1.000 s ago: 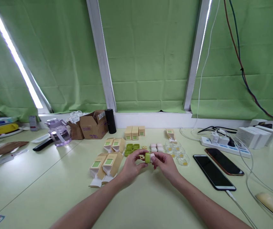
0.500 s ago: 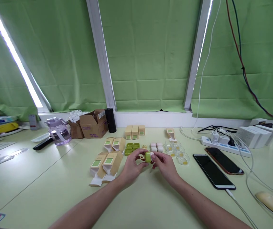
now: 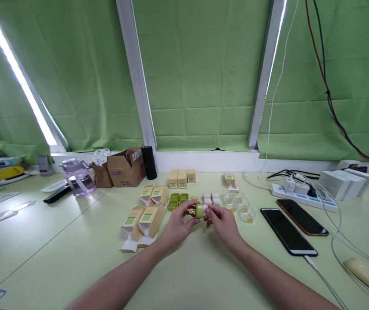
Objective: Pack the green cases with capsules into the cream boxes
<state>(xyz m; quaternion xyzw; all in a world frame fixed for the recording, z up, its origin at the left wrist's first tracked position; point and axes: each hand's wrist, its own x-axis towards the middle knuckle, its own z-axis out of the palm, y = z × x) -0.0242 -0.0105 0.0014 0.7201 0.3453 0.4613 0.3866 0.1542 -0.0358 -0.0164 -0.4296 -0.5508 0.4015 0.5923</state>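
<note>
- The pale counter (image 3: 187,271) runs the whole width, beneath everything else.
- A brown cardboard box (image 3: 124,175) sits open at far left, a purple jug (image 3: 78,180) to its left.
- The left hand (image 3: 179,221) and right hand (image 3: 224,224) meet near the middle; the left's fingers grip the green part of a small green-and-white piece, the right's pinch its white end.
- Two dark-screened phones (image 3: 289,232) lie side by side at right.
- Four tan cartons (image 3: 152,218), flaps open, lie left of the hands.
- Clear cases (image 3: 247,215) cluster on the right, beyond the right hand.
- The green-and-white piece (image 3: 200,211) is held between both hands, above the counter.
- Green cups (image 3: 173,205) and pinkish-white pieces (image 3: 215,201) stand just beyond.
</note>
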